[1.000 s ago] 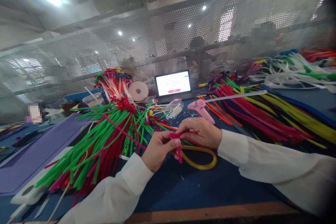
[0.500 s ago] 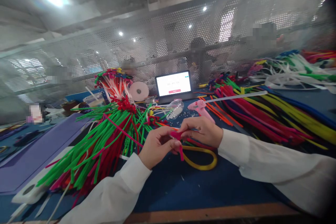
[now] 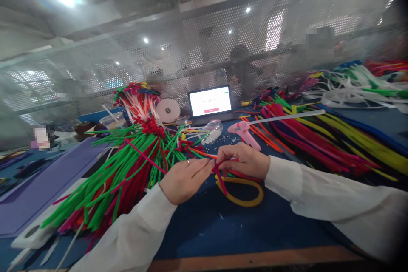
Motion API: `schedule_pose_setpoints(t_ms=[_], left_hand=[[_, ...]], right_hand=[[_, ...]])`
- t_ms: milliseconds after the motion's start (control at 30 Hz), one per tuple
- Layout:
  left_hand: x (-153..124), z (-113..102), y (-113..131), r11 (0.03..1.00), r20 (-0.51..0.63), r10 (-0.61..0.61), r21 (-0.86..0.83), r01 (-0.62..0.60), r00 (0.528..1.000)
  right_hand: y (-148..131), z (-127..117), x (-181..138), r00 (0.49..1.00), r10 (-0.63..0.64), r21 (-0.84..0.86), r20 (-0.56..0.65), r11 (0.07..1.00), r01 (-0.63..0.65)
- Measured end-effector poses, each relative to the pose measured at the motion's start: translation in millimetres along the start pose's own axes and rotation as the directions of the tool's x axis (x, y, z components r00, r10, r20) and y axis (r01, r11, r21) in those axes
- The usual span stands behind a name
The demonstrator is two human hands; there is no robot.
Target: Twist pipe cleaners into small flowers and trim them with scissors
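Observation:
My right hand [image 3: 245,160] pinches a bent pink pipe cleaner [image 3: 220,180] between thumb and curled fingers; its tail hangs below. My left hand [image 3: 187,179], back upward and a ring on one finger, has its fingers pressed together at the same pipe cleaner. The exact grip of the left fingertips is partly hidden. Under the hands lies a looped bundle of yellow pipe cleaners [image 3: 248,202] on the blue table [image 3: 204,238]. Left of my left hand spreads a large heap of green and red pipe cleaners [image 3: 127,170].
A pink glue gun [image 3: 244,131] with a long glue stick lies beyond my right hand. Behind stand a lit tablet [image 3: 210,103], a spilled clear container [image 3: 213,131] and a ribbon roll [image 3: 168,111]. Coloured pipe cleaners [image 3: 306,140] fill the right. Purple sheets [image 3: 54,182] lie left.
My left hand has rolled over, from a thumb-and-finger pinch to its back facing up with straighter fingers. The pink tail has swung slightly right. My right hand has barely moved.

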State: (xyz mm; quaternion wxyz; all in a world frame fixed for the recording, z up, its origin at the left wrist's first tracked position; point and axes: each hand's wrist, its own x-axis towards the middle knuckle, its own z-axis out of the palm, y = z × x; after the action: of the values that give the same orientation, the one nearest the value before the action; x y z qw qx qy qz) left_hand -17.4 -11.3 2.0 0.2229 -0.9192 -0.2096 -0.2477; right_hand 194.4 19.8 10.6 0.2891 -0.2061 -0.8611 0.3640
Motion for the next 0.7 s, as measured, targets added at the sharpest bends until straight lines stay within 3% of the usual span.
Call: schedule_pose_setpoints(t_ms=[100, 300, 367, 433, 500, 567, 633, 700], left_hand=[[-1.0, 0.1, 0.3, 0.999, 0.013, 0.033, 0.037, -0.033, 0.999], [-0.5, 0.3, 1.7, 0.999, 0.024, -0.036, -0.015, 0.037, 0.999], [1.8, -0.7, 1.6, 0.991, 0.014, -0.093, -0.095, 0.094, 0.996], [6.2, -1.7, 1.8, 0.944, 0.012, -0.231, -0.241, 0.227, 0.973], [12.0, -1.5, 3.1, 0.785, 0.07, -0.448, -0.446, 0.43, 0.891], [17.6, 0.6, 5.9, 0.48, 0.221, -0.613, -0.658, 0.58, 0.758], [21.8, 4.1, 10.3, 0.112, 0.392, -0.654, -0.795, 0.596, 0.647], [24.2, 7.7, 15.6, -0.171, 0.501, -0.631, -0.835, 0.523, 0.592]], right_hand=[[0.3, 0.7, -0.1, 1.0, 0.007, 0.014, 0.008, 1.0, -0.007], [-0.3, 0.8, -0.2, 1.0, 0.009, -0.005, 0.028, 1.0, -0.009], [-0.9, 0.6, 0.1, 1.0, 0.004, -0.015, 0.024, 1.0, -0.004], [-0.7, 0.4, 0.6, 1.0, -0.008, -0.032, 0.001, 0.999, 0.008], [0.8, 0.2, 1.0, 0.999, -0.03, -0.052, -0.045, 0.998, 0.028], [3.5, 0.3, 1.1, 0.992, -0.056, -0.086, -0.111, 0.995, 0.046], [6.5, 0.7, 0.8, 0.979, -0.087, -0.141, -0.182, 0.988, 0.061], [8.5, 1.3, 0.2, 0.964, -0.109, -0.2, -0.243, 0.978, 0.061]])
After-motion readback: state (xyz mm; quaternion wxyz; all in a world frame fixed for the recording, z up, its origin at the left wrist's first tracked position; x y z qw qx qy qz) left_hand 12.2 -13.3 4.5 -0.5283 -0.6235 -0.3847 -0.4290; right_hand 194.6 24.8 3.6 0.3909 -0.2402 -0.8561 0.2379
